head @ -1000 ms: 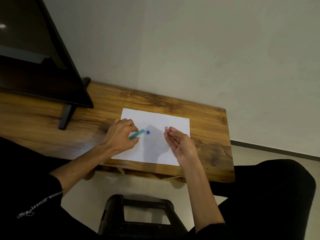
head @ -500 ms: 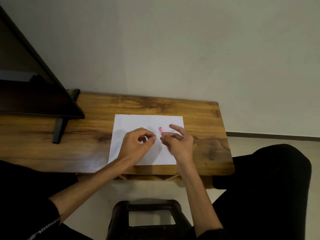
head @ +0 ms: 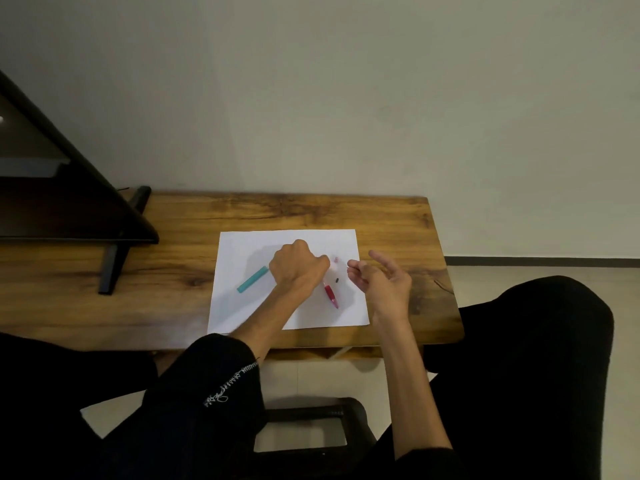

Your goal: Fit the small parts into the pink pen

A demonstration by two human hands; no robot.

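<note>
Head view is showing me one white sheet (head: 252,306) on the wooden table (head: 173,271), carrying one teal tube (head: 252,279), one red pen piece (head: 330,294), one small black bit (head: 337,280) and one pinkish bit (head: 336,259). Teal tube is lying diagonal, far end toward the left hand (head: 296,266); red piece is running near-far, tip toward me. Left hand is curling over the sheet, grip not readable; right hand (head: 381,284) is pinching something tiny.

One sheet of white paper (head: 294,244) on one wooden counter (head: 173,271). On the sheet: one teal pen barrel (head: 252,279), one red pen piece (head: 330,294), one small black bit (head: 337,280), one small pink bit (head: 335,259). Two hands: left hand (head: 298,265), right hand (head: 382,282). One dark stool (head: 308,434) at 6 o'clock.
</note>
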